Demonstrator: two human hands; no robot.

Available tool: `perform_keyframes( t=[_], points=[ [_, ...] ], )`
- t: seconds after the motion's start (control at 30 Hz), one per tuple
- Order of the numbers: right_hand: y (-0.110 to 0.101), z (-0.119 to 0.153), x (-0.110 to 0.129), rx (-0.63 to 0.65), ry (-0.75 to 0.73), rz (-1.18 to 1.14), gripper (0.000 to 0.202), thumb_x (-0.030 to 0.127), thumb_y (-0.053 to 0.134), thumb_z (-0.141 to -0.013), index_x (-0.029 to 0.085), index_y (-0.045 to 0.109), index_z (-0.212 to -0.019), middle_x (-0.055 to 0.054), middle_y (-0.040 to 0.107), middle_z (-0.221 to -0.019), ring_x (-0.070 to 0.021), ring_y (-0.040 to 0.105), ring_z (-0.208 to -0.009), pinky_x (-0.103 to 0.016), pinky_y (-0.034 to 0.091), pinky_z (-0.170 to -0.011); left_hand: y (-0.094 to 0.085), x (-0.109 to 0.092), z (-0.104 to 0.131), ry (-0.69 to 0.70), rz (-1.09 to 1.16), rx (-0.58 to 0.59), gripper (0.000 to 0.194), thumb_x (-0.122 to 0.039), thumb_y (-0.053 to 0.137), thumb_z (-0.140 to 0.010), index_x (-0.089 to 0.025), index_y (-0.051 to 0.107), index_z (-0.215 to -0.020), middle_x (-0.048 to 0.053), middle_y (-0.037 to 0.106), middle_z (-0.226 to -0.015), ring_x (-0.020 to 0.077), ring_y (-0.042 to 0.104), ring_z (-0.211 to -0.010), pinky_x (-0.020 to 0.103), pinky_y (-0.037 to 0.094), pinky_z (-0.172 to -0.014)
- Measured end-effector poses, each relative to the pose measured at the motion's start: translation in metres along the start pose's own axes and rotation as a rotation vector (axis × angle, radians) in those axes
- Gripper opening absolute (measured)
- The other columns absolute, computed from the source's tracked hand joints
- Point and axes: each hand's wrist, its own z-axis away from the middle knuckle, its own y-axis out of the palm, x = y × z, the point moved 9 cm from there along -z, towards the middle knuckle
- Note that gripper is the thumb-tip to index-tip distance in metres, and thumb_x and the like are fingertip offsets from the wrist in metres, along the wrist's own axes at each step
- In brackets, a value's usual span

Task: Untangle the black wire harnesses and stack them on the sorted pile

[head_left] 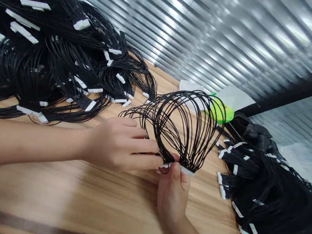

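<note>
A wire harness (192,125) of thin black wires stands looped above the wooden table, its wire ends running into a white connector (187,171). My right hand (172,196) pinches this connector from below, thumb on its near face. From the left, my left hand (125,143) reaches over the wires at the connector's left end, its fingertips closed on them. The left thumb is hidden behind the fingers. One short wire curls loose beside those fingertips.
A big heap of black harnesses (66,55) with white connectors covers the back left. Another pile (277,202) lies at the right. Behind my hands are a bright green packet (222,111) and white sheets (234,98). A corrugated metal wall (212,36) borders the wooden table (104,206).
</note>
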Motion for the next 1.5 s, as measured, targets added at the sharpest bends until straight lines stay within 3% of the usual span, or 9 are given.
perform_keyframes(
  t=[0.13, 0.33, 0.7, 0.9, 1.17, 1.33, 1.5],
  points=[
    [-0.007, -0.005, 0.003, -0.111, -0.018, 0.002, 0.021, 0.043, 0.075, -0.073, 0.024, 0.070, -0.081, 0.003, 0.063, -0.072, -0.0111, 0.048, -0.060, -0.023, 0.040, -0.053, 0.001, 0.016, -0.002, -0.102, -0.016, -0.001, 0.022, -0.038, 0.050, -0.095, -0.021, 0.063, -0.100, -0.003, 0.071, -0.087, 0.0105, 0.063, -0.068, 0.026, 0.040, -0.058],
    [-0.010, -0.007, 0.003, -0.163, -0.008, 0.001, 0.024, 0.042, 0.077, -0.072, 0.021, 0.068, -0.079, 0.003, 0.059, -0.072, -0.0094, 0.044, -0.059, -0.023, 0.038, -0.051, 0.013, 0.047, 0.001, -0.359, -0.117, 0.089, 0.020, -0.022, 0.045, -0.096, -0.017, 0.062, -0.106, 0.004, 0.067, -0.108, 0.0119, 0.067, -0.080, 0.024, 0.044, -0.057],
    [-0.009, -0.005, -0.003, -0.126, 0.043, 0.077, 0.029, 0.046, 0.078, -0.069, 0.020, 0.071, -0.081, 0.002, 0.062, -0.068, -0.0100, 0.045, -0.057, -0.024, 0.039, -0.054, 0.014, 0.043, 0.000, -0.272, -0.127, 0.121, 0.022, -0.029, 0.048, -0.096, -0.019, 0.065, -0.086, -0.001, 0.067, -0.076, 0.0108, 0.061, -0.063, 0.025, 0.034, -0.052],
    [-0.007, -0.002, -0.005, -0.083, 0.050, 0.087, 0.028, 0.046, 0.078, -0.069, 0.021, 0.074, -0.082, 0.000, 0.068, -0.073, -0.0116, 0.050, -0.058, -0.026, 0.041, -0.055, 0.004, 0.036, 0.000, -0.227, -0.023, 0.016, 0.017, -0.024, 0.050, -0.094, -0.023, 0.067, -0.089, -0.002, 0.070, -0.087, 0.0096, 0.057, -0.062, 0.026, 0.034, -0.053],
    [-0.004, 0.000, -0.002, -0.033, 0.013, 0.131, 0.023, 0.045, 0.075, -0.072, 0.022, 0.073, -0.075, -0.001, 0.069, -0.073, -0.0127, 0.051, -0.058, -0.025, 0.039, -0.052, -0.001, 0.028, -0.003, -0.189, -0.006, -0.032, 0.021, -0.022, 0.049, -0.094, -0.027, 0.068, -0.088, -0.004, 0.067, -0.073, 0.0102, 0.049, -0.054, 0.028, 0.031, -0.050],
    [-0.002, 0.000, -0.001, -0.008, -0.002, 0.111, 0.020, 0.044, 0.076, -0.072, 0.024, 0.074, -0.076, 0.001, 0.066, -0.067, -0.0113, 0.045, -0.054, -0.025, 0.038, -0.052, -0.003, 0.026, -0.003, -0.185, -0.014, -0.036, 0.020, -0.017, 0.052, -0.092, -0.026, 0.069, -0.086, -0.005, 0.071, -0.081, 0.0100, 0.051, -0.056, 0.028, 0.033, -0.053],
    [-0.005, 0.001, -0.002, -0.020, 0.001, 0.152, 0.024, 0.045, 0.075, -0.072, 0.022, 0.071, -0.069, 0.001, 0.064, -0.065, -0.0118, 0.045, -0.054, -0.027, 0.039, -0.053, -0.004, 0.023, -0.004, -0.144, 0.028, -0.039, 0.016, -0.018, 0.052, -0.093, -0.026, 0.066, -0.095, -0.004, 0.072, -0.088, 0.0117, 0.059, -0.064, 0.028, 0.037, -0.057]
  ],
)
